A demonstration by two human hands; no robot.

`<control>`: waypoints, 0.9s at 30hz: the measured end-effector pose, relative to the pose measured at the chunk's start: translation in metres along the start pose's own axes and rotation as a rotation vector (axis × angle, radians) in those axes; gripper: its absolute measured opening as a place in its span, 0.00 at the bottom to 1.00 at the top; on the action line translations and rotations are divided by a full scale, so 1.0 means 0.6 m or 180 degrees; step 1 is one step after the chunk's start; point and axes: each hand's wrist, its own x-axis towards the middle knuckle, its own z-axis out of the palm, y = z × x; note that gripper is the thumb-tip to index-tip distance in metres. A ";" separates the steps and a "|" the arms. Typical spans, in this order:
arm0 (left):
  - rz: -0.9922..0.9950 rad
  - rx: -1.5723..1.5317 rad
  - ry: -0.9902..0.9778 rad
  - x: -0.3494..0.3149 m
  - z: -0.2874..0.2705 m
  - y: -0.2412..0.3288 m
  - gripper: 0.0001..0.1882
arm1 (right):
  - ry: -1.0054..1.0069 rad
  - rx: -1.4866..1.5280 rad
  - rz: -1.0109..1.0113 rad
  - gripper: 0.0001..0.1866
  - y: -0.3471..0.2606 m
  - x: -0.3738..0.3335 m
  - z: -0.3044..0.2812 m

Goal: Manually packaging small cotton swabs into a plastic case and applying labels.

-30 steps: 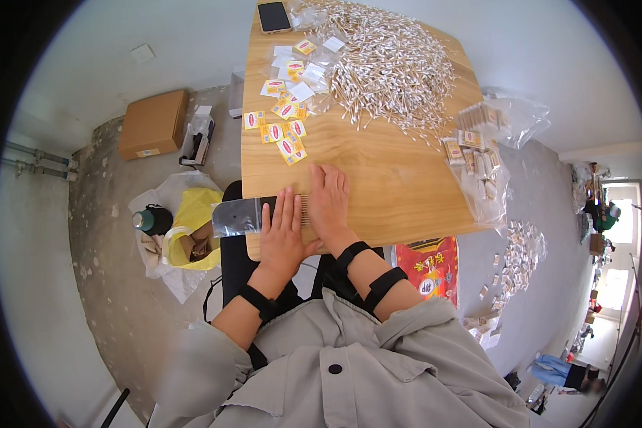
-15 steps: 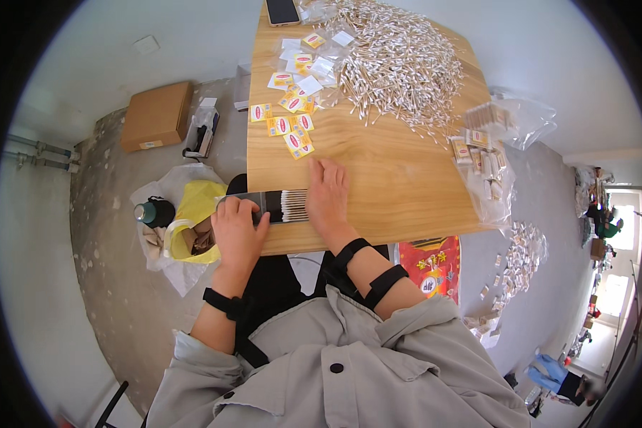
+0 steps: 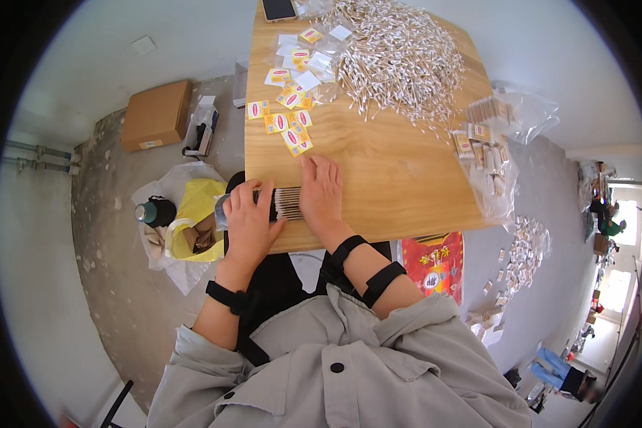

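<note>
A row of cotton swabs (image 3: 288, 204) lies side by side at the table's near left edge, between my hands. A dark piece sits at the row's left end, mostly under my left hand (image 3: 247, 220). That hand is closed over a clear plastic bag (image 3: 221, 212) that sticks out past its left side, its thumb at the near side of the swabs. My right hand (image 3: 322, 194) is cupped against the right end of the row, fingers together and bent toward the tabletop. Its palm hides that end, and its thumb is out of sight.
Beyond my hands lie yellow-and-white cards (image 3: 296, 139) and a large heap of loose swabs (image 3: 399, 60). Filled packs (image 3: 488, 153) in clear plastic sit at the right edge, a phone (image 3: 279, 9) at the far left corner. A yellow bag (image 3: 200, 192) stands on the floor left.
My left hand has moved right and farther over the dark piece, closer to the swabs. My right hand and the swabs have shifted slightly left.
</note>
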 end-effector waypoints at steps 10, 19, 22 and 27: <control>-0.0320 -0.0275 0.0386 -0.012 0.006 -0.002 0.22 | -0.0100 0.0021 -0.0002 0.20 -0.001 0.003 0.001; -0.0695 0.0569 -0.0350 -0.004 0.010 -0.014 0.13 | -0.0016 0.0014 -0.0058 0.20 0.002 0.002 0.003; -0.0749 0.1020 -0.0554 0.008 0.010 -0.007 0.14 | -0.0025 -0.0035 -0.0048 0.20 0.001 0.001 0.003; -0.0655 0.1468 -0.0929 0.025 0.021 -0.009 0.13 | -0.0206 0.0087 0.0061 0.21 -0.003 0.001 0.001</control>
